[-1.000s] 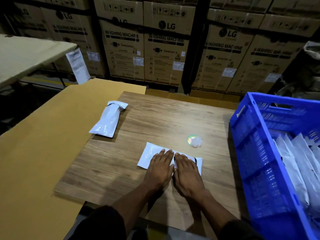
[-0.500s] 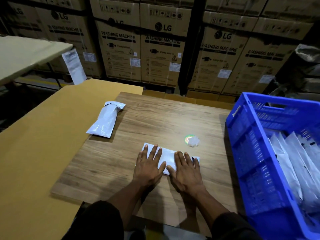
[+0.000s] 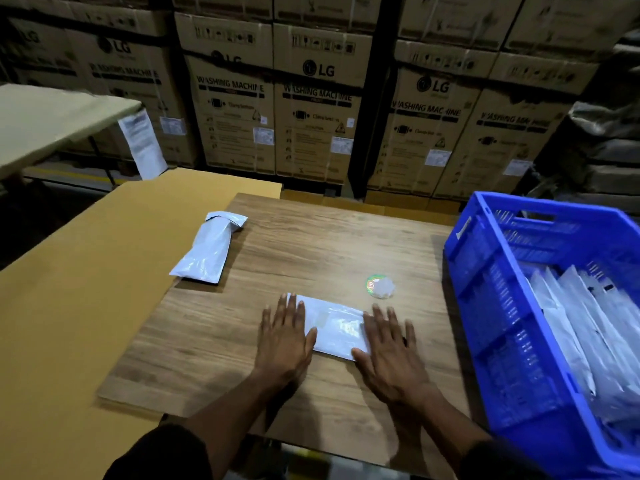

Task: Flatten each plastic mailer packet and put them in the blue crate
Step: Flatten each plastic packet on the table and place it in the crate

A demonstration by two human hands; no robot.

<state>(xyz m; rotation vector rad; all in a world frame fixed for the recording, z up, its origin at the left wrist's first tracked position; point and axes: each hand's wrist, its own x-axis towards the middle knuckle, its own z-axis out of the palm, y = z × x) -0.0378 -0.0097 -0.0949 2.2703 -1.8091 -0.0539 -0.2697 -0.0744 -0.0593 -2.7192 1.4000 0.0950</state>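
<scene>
A white plastic mailer packet (image 3: 334, 329) lies flat on the wooden worktop (image 3: 311, 244), near the front edge. The left hand (image 3: 285, 341) presses on its left end with fingers straight and spread; the right hand (image 3: 389, 351) presses on its right end the same way. Neither grip closes round anything: both palms lie flat, with the middle of the packet bare between them. A second mailer packet (image 3: 207, 249), still puffy with its flap folded, rests at the far left edge of the worktop, partly over the brown cardboard sheet (image 3: 69, 289). A small round sticker (image 3: 379, 286) sits just beyond the right hand. The blue crate (image 3: 502, 341) stands on the right, touching the worktop's edge, with flattened packets (image 3: 581, 327) stacked inside it.
</scene>
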